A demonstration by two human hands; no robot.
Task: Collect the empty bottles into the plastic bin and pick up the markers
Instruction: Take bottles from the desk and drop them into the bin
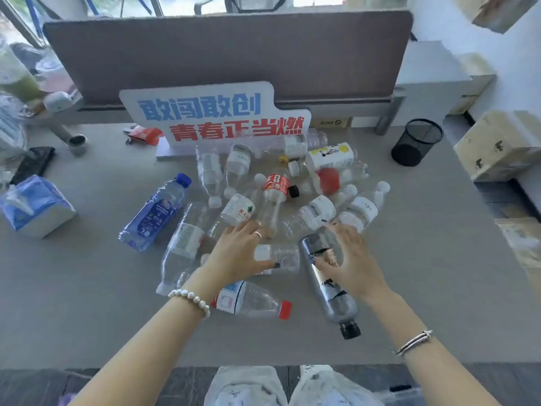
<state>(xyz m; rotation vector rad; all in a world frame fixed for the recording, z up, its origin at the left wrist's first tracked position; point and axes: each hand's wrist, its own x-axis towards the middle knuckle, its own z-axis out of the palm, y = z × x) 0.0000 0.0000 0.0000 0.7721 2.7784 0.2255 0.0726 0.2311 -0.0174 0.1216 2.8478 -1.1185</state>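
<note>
Several empty plastic bottles lie in a heap on the grey desk. Among them are a blue-labelled bottle, a red-capped one nearest me, a red-labelled one and a dark grey bottle with a black cap. My left hand rests palm down, fingers spread, over a small clear bottle in the middle. My right hand hovers with spread fingers above the upper part of the dark grey bottle. No plastic bin and no markers are in view.
A white sign with blue and red characters stands behind the heap, against a grey partition. A black mesh pen cup is at the back right, a tissue pack at the left. Cardboard boxes sit off the right edge.
</note>
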